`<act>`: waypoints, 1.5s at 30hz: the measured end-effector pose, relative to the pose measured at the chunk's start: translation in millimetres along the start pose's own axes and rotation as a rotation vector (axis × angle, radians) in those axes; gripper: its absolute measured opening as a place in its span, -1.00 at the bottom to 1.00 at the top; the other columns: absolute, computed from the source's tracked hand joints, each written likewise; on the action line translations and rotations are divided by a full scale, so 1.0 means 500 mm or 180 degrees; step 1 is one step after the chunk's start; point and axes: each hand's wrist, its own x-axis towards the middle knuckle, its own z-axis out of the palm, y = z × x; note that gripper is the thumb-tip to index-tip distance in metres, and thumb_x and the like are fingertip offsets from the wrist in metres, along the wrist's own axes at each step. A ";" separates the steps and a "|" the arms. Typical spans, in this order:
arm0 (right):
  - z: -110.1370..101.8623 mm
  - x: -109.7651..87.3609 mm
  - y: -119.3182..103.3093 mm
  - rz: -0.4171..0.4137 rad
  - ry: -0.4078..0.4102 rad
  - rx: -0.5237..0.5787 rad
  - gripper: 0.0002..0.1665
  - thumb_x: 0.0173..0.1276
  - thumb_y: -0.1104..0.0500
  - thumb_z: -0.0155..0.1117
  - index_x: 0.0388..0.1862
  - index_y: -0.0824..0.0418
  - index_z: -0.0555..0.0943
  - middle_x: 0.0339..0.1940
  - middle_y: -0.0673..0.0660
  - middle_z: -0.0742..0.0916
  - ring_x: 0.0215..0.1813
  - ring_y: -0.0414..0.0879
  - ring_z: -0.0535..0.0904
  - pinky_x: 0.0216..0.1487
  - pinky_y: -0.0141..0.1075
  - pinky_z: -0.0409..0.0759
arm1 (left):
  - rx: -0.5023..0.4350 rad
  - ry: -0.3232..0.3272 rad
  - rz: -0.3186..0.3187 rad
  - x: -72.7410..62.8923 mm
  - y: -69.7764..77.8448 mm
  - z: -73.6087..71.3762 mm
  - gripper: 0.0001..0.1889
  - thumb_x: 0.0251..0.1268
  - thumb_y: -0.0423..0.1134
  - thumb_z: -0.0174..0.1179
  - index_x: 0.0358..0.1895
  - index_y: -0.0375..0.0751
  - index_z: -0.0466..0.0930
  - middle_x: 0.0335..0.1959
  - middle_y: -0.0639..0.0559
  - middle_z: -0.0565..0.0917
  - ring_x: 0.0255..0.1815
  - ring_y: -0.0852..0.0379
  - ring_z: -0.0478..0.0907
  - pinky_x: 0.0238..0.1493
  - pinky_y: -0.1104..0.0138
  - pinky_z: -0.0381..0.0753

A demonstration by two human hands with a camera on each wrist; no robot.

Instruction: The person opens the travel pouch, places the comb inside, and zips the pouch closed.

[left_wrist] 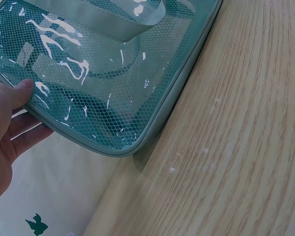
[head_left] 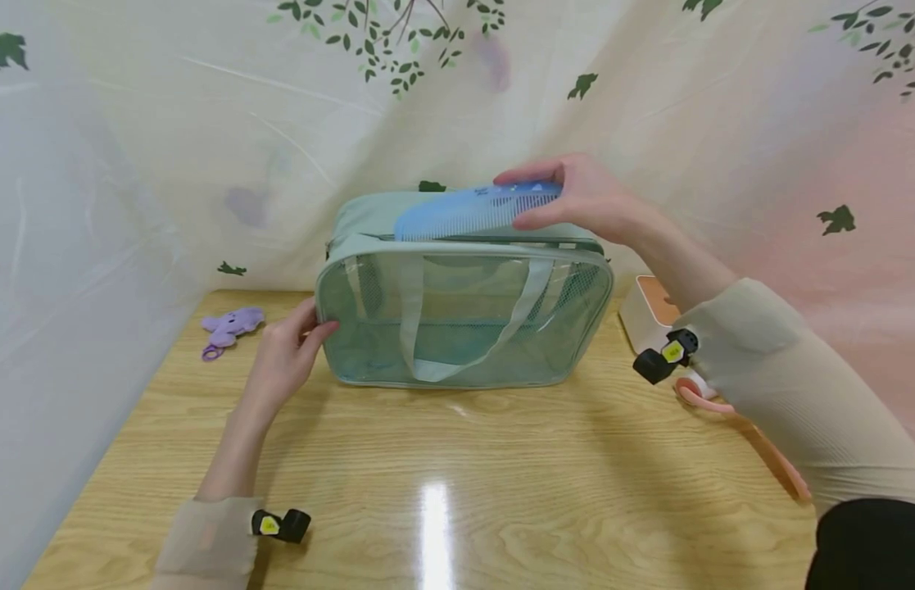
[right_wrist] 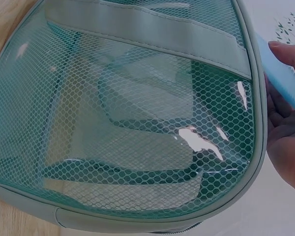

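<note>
A pale green toiletry bag (head_left: 464, 352) with a clear front, mesh and a strap handle stands upright on the table, its top opening unzipped. My left hand (head_left: 286, 348) grips the bag's left edge, thumb on the front face; the left wrist view shows the fingers (left_wrist: 32, 132) behind the rim. Above the opening, my right hand (head_left: 586, 197) pinches a blue comb (head_left: 464, 211) by its right end. The comb's teeth face down, and its left end is low at the opening; whether it dips inside is hard to tell.
On the left lies a purple plush toy (head_left: 232, 325) with a ring. To the right stands a white box (head_left: 644, 315) with an orange-brown top, partly behind my right arm. A pink strap-like item (head_left: 704, 400) lies nearby. A patterned curtain (head_left: 280, 123) hangs behind the table.
</note>
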 end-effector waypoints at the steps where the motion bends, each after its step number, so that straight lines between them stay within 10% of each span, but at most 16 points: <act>1: 0.000 0.000 0.000 -0.0002 -0.0010 -0.0010 -0.29 0.27 0.00 0.54 0.41 -0.08 0.57 0.42 -0.02 0.64 0.38 -0.15 0.52 0.45 -0.21 0.46 | -0.0002 0.0007 0.0013 0.000 -0.001 0.000 -0.70 0.53 -0.37 0.17 0.23 -0.32 0.58 0.00 -0.34 0.78 0.04 -0.25 0.76 -0.05 -0.02 0.82; 18: 0.005 0.003 0.004 -0.0137 -0.0038 -0.0418 -0.40 0.31 -0.05 0.48 0.34 -0.07 0.64 0.40 -0.02 0.65 0.26 -0.17 0.54 0.16 -0.41 0.49 | 0.0015 0.0005 0.0013 -0.002 -0.006 0.000 -0.69 0.52 -0.37 0.17 0.24 -0.32 0.57 0.02 -0.34 0.77 0.06 -0.26 0.75 -0.04 -0.02 0.82; 45: 0.011 -0.001 0.017 -0.0065 -0.0120 -0.0518 -0.41 0.33 -0.10 0.50 0.32 -0.03 0.66 0.29 -0.02 0.74 0.31 -0.17 0.63 0.28 -0.39 0.59 | -0.0077 -0.0012 0.0001 0.000 -0.004 -0.001 -0.67 0.54 -0.36 0.15 0.27 -0.33 0.56 0.07 -0.36 0.75 0.10 -0.27 0.74 0.00 -0.01 0.80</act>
